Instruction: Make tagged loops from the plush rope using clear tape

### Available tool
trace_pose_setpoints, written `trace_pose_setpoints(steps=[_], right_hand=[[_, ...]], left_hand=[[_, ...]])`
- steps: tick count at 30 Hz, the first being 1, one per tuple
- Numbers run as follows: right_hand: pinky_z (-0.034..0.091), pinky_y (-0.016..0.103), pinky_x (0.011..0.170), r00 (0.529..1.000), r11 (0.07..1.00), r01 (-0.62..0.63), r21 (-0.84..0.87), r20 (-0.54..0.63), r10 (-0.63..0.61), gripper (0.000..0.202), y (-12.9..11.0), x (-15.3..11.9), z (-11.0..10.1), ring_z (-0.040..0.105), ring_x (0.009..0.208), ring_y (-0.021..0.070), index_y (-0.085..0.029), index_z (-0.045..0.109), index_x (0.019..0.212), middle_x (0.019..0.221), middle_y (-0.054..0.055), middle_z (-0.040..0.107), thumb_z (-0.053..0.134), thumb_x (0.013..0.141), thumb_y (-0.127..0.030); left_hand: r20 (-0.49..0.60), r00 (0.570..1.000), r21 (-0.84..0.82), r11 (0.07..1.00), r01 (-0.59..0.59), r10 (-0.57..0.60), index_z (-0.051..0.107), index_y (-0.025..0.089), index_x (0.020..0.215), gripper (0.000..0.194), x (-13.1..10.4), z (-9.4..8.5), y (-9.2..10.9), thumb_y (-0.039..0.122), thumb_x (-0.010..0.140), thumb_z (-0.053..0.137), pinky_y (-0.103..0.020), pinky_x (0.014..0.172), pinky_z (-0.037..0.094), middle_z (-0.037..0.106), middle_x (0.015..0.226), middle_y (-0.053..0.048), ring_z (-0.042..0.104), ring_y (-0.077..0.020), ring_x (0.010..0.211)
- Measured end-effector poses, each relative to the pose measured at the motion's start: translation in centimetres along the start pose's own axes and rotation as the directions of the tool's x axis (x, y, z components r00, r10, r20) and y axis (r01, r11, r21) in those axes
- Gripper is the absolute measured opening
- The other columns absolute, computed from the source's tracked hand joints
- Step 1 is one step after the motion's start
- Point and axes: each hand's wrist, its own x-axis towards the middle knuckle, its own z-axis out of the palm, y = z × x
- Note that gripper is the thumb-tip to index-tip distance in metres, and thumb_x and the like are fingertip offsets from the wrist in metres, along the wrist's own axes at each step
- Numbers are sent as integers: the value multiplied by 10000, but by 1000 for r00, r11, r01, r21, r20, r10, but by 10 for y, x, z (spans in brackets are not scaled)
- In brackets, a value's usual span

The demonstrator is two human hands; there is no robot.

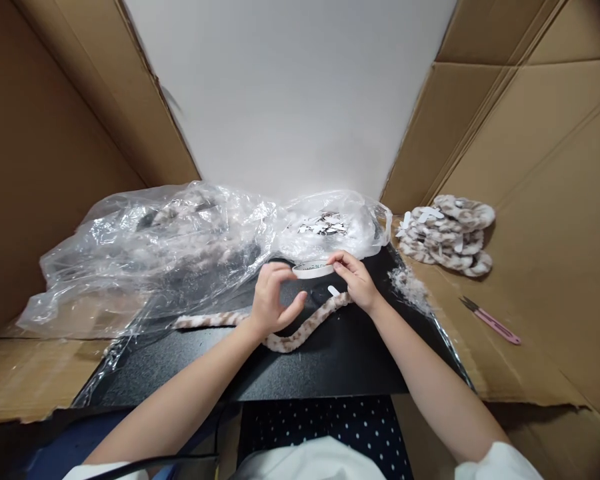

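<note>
The white ring [313, 273], pinched over the tabletop [330, 370] by the fingers of the right hand [359, 283], was best gripped lightly, while the left hand [270, 300] was held open beside it, with the spotted furry strip [307, 328] best left untwisted.

Two bare hands show at the centre, one left hand [271, 297] and one right hand [357, 280], with one white ring [314, 273]. Two stretches of spotted plush strip [290, 343] appear below; whether they are one piece is hidden. One white tab [333, 291] lies there. Two clear bags [95, 293] sit left and centre. Right: one pink snipper [490, 321], one plush pile [450, 233], one fluff heap [410, 288].
</note>
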Motion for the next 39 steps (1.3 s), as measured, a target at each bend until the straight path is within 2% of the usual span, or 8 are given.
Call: trace_pose_setpoints(steps=[2, 5, 9, 13, 16, 22, 33, 39], right_hand=[[447, 295, 750, 999, 997, -33, 75, 18, 31, 173, 0, -3, 3, 534, 775, 163, -219, 624, 833, 807, 6, 585, 571, 839, -384], [475, 309, 798, 997, 971, -76, 227, 6, 76, 209, 4, -6, 8, 581, 857, 173, -234, 638, 927, 948, 24, 642, 626, 816, -411], [488, 349, 898, 990, 926, -136, 351, 22, 138, 413, 12, -8, 13, 594, 1039, 202, -264, 584, 1118, 1216, 56, 602, 634, 800, -522], [468, 401, 977, 986, 929, -151, 338, 113, 119, 641, 14, -9, 15, 578, 1137, 240, -268, 488, 1239, 1322, 92, 524, 712, 719, -570], [471, 411, 978, 993, 947, -110, 302, 75, 92, 663, 12, -10, 15, 585, 1120, 244, -270, 474, 1230, 1265, 93, 544, 743, 696, -558], [480, 399, 965, 999, 967, -16, 254, 53, 2, 643, 11, -13, 16, 565, 1118, 237, -271, 489, 1187, 1202, 81, 557, 772, 671, -532], [469, 427, 1011, 965, 963, 257, -82, -31, -260, 724, 7, -17, 18, 538, 1174, 247, -308, 443, 1247, 1279, 59, 507, 810, 626, -253], [454, 426, 1011, 946, 929, 315, -195, -6, -323, 798, 1, -18, 17, 503, 1231, 257, -302, 400, 1334, 1369, 79, 463, 781, 640, -197]], left_hand=[[127, 990, 25, 997, 66, -69, 548, 171, 1030, 212, 5, 0, -2, 317, 876, 535, -400, 910, 396, 608, 1014, -103, 539, -236, 982], [368, 920, -78, 982, 173, -133, 560, 183, 900, 250, 5, 2, -4, 316, 968, 359, -360, 868, 410, 615, 831, -49, 544, -187, 829], [417, 899, -198, 953, 230, -131, 553, 186, 900, 248, 0, 5, -7, 317, 971, 354, -379, 939, 399, 623, 841, -45, 553, -186, 849], [492, 868, -253, 943, 216, -67, 552, 188, 924, 225, 0, 5, -9, 290, 967, 356, -475, 1151, 184, 656, 1060, -71, 572, -216, 1068], [501, 865, -272, 942, 198, -37, 558, 181, 938, 249, 1, 5, -10, 299, 973, 341, -479, 1151, 208, 632, 1166, -103, 534, -241, 1168], [454, 890, -260, 960, 104, 26, 579, 165, 902, 305, -3, 9, -10, 379, 970, 373, -405, 926, 459, 619, 1104, -139, 563, -250, 1053], [467, 883, -238, 956, 169, -40, 559, 181, 1077, 182, -7, 12, -2, 220, 946, 438, -477, 1129, 299, 651, 1027, -73, 616, -201, 1006], [437, 899, -277, 949, 149, -14, 584, 178, 1018, 152, -6, 15, -3, 188, 939, 455, -435, 1058, 384, 656, 1004, -74, 610, -191, 972]])
